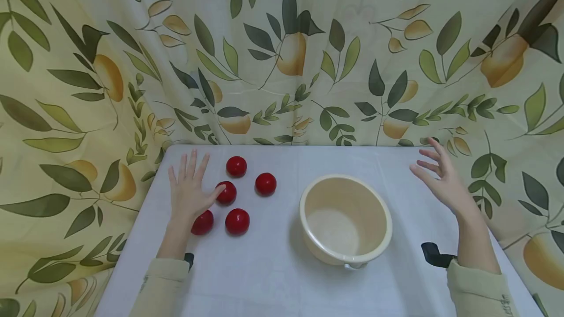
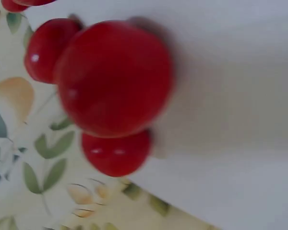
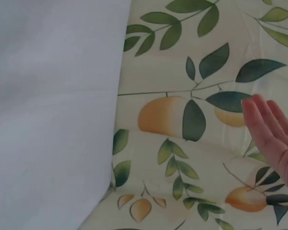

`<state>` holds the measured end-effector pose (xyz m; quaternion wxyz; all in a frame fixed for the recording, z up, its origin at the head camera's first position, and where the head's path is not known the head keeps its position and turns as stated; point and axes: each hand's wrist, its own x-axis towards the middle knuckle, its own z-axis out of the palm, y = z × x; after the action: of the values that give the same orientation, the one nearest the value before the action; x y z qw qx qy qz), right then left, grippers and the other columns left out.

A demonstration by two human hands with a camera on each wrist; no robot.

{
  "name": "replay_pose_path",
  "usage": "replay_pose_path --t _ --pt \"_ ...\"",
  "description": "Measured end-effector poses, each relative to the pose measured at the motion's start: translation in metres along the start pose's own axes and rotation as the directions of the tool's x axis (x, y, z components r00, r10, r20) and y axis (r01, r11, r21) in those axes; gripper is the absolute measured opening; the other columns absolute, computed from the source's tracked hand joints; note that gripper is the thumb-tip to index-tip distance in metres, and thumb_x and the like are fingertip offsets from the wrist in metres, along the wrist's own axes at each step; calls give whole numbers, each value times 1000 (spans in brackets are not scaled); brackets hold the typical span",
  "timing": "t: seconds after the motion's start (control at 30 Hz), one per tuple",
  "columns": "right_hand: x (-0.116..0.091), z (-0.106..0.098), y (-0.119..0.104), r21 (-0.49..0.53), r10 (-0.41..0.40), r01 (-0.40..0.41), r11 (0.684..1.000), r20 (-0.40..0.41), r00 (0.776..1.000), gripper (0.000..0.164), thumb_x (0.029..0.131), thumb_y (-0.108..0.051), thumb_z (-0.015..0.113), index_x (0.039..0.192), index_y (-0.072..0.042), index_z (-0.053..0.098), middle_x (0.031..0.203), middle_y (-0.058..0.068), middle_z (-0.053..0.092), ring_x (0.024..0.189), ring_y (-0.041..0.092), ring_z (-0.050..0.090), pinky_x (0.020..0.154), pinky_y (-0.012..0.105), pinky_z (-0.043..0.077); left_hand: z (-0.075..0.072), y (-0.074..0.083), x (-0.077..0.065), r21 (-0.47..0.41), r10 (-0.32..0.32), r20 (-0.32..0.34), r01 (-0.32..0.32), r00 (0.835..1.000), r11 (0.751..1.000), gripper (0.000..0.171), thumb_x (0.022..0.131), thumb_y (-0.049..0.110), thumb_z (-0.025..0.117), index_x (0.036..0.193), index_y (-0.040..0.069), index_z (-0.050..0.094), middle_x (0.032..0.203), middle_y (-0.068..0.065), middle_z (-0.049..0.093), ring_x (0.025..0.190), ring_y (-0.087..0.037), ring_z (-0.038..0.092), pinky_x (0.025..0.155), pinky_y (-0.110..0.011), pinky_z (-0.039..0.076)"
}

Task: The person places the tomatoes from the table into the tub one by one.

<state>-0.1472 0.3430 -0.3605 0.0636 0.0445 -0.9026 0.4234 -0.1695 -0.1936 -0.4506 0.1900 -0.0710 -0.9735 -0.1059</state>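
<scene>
My left hand is held out with its fingers spread, beside several shiny red balls on the left of the table. Its thumb overlaps the middle red ball in the head view, and the wrist partly hides another red ball. The left wrist view has one large red ball close up, with others behind it. On the right, my right hand is raised with loosely parted fingers and holds nothing. Its fingers show at the right edge of the right wrist view. A cream bucket stands upright between the hands.
A white cloth covers the table. Behind and around it hangs a curtain printed with fruit and leaves. A dark wrist mount sticks out from the right wrist. The bucket has a small lug at its near rim.
</scene>
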Motion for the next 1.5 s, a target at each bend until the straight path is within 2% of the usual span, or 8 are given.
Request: replay_pose_path --t 0.13,0.27,0.33,0.53,0.77,1.1,1.33,1.5 --pt "-14 1 8 118 -15 10 993 40 999 75 91 -11 55 147 -26 9 130 17 41 96 -6 54 69 13 48 3 -12 -17 -26 -26 -30 25 999 999 87 74 54 57 146 25 18 152 -8 11 138 -31 6 105 -60 0" --pt "-28 4 20 304 -33 -6 953 125 992 73 91 -2 52 147 -24 11 121 -7 47 94 -4 59 69 20 51 11 -23 -37 -30 -46 -12 46 999 998 88 72 51 60 145 21 21 148 -13 20 133 -36 16 104 -61 5" --pt "-34 6 25 362 -41 -21 932 164 986 73 91 1 50 147 -22 11 119 -12 48 95 0 61 69 23 52 15 -27 -46 -42 -59 4 60 998 997 87 71 49 62 143 19 24 145 -14 23 131 -38 20 103 -61 7" --pt "-45 17 32 328 4 -81 941 227 974 70 92 -4 52 147 -22 12 116 -17 50 94 0 61 68 29 54 26 -36 -70 -49 -92 44 95 995 994 84 69 47 67 138 14 32 135 -16 35 121 -39 30 99 -62 16" --pt "-52 32 33 342 46 -145 928 282 958 67 91 -7 53 146 -20 17 112 -15 53 93 3 62 67 37 54 37 -42 -87 -22 -139 143 143 980 989 87 66 49 72 135 11 37 127 -20 44 113 -40 38 95 -60 23" --pt "-58 46 31 352 94 -216 911 334 938 64 90 -9 56 144 -18 22 104 -14 59 87 11 65 65 38 54 49 -47 -98 -41 -158 255 174 954 984 85 66 49 73 134 10 39 125 -20 48 111 -39 41 94 -58 25" --pt "-60 51 29 357 105 -242 902 361 926 65 87 -5 59 143 -14 27 99 -5 62 81 16 66 64 37 54 56 -48 -100 -38 -156 284 173 946 984 87 66 49 73 135 8 37 122 -20 49 110 -39 42 93 -59 26" --pt "-61 54 26 331 139 -266 905 361 922 67 84 -6 63 141 -5 29 101 5 59 78 19 66 64 38 54 61 -50 -98 -48 -153 287 174 946 984 89 65 49 73 135 9 36 123 -20 49 109 -38 42 93 -59 27"
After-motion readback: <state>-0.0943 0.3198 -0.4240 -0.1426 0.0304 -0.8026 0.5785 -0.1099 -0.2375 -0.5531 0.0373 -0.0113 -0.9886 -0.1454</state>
